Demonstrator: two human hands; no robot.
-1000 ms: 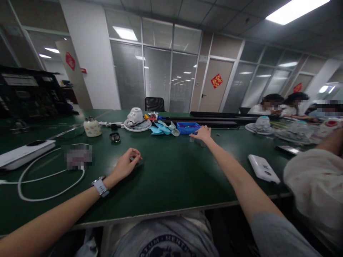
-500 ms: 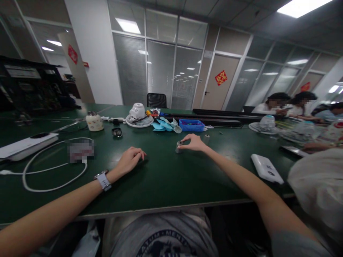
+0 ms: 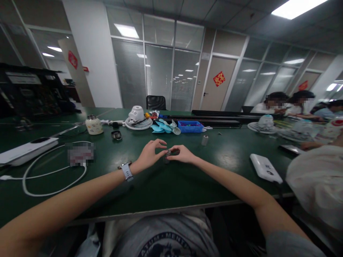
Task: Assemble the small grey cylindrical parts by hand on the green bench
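Note:
Both my hands meet over the middle of the green table (image 3: 166,185). My right hand (image 3: 183,154) pinches a small grey cylindrical part (image 3: 168,156) that stands on the table. My left hand (image 3: 150,154), with a watch on its wrist, curls its fingers toward the same part, thumb and forefinger close to its top. A second small grey cylinder (image 3: 204,140) stands alone farther back to the right.
Behind lie a white fan housing on its grille (image 3: 138,119), light blue fan blades (image 3: 164,127), a blue tray (image 3: 190,126), a cream jar (image 3: 94,125) and a dark ring (image 3: 116,135). A white cable (image 3: 50,171) loops at left; a white device (image 3: 264,167) lies right. People sit at far right.
My right hand has drawn the grey cylinder back from near the blue tray to the table's middle. My left hand has moved right to meet it.

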